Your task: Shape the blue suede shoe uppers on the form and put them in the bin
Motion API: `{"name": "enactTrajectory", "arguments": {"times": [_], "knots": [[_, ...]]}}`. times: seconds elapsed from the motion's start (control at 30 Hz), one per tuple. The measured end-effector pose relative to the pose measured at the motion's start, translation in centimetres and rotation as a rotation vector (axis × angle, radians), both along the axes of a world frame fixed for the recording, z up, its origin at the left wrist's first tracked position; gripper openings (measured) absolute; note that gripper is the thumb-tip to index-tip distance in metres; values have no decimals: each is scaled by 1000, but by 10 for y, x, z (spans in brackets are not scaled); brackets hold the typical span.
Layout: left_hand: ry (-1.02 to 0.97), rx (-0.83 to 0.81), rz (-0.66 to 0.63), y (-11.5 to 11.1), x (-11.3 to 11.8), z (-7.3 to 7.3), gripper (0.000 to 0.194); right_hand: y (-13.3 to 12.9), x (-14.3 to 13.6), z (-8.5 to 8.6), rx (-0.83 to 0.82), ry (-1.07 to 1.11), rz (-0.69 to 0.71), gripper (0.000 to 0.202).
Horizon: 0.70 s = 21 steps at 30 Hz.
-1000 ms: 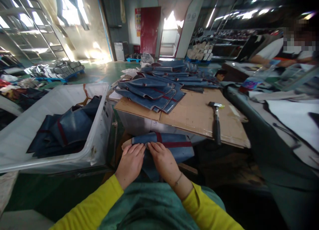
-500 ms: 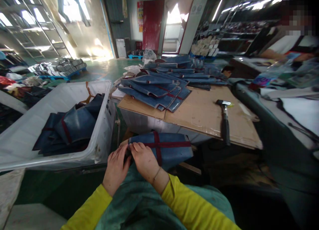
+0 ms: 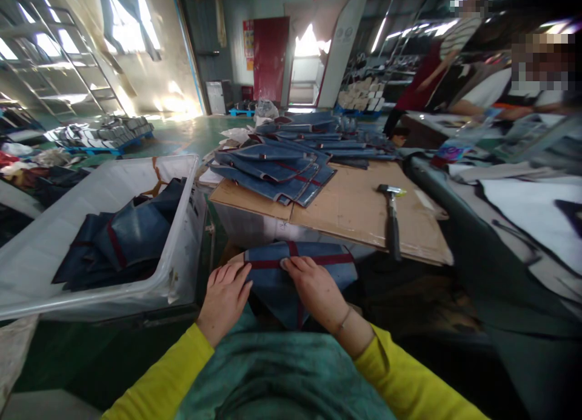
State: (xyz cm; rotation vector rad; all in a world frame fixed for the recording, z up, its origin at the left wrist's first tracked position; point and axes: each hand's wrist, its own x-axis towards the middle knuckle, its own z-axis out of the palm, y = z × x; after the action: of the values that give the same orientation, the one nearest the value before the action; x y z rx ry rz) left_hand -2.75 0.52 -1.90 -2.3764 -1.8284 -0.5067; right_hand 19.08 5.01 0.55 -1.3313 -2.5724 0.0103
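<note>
In front of my lap lies a blue piece (image 3: 273,286) with dark red crossing strips. My left hand (image 3: 226,296) is at its left end, fingers bent over the edge and gripping it. Near the middle of the piece, by the crossing of the strips, my right hand (image 3: 316,286) has its fingers closed together on the red strip, the thumb hidden. Beyond it, a stack of similar blue pieces (image 3: 277,168) rests on the cardboard-topped table (image 3: 350,211). A hammer (image 3: 391,223) lies at the right of the cardboard.
A white bin (image 3: 179,244) at the left holds more blue pieces (image 3: 131,232). At the right stands a dark-edged table (image 3: 482,250) with pale sheets and a plastic bottle (image 3: 450,147). Two people are at the back right.
My right hand has moved right along the piece, away from my left hand, to the strip crossing. The piece's lower part now hangs further down. A standing person has come into view.
</note>
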Motion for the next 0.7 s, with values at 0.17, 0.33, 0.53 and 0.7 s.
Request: {"name": "enactTrajectory", "arguments": {"times": [0.17, 0.33, 0.53, 0.7], "knots": [[18, 28, -66, 0, 1, -5, 36, 16, 78, 5, 38, 149, -119, 32], [-7, 17, -101, 7, 3, -7, 37, 50, 177, -2, 54, 257, -723, 58], [-131, -43, -70, 13, 3, 2, 31, 82, 210, -16, -273, 726, -880, 42], [-522, -206, -171, 9, 30, 24, 29, 50, 186, -1, -382, 1008, -767, 27]]}}
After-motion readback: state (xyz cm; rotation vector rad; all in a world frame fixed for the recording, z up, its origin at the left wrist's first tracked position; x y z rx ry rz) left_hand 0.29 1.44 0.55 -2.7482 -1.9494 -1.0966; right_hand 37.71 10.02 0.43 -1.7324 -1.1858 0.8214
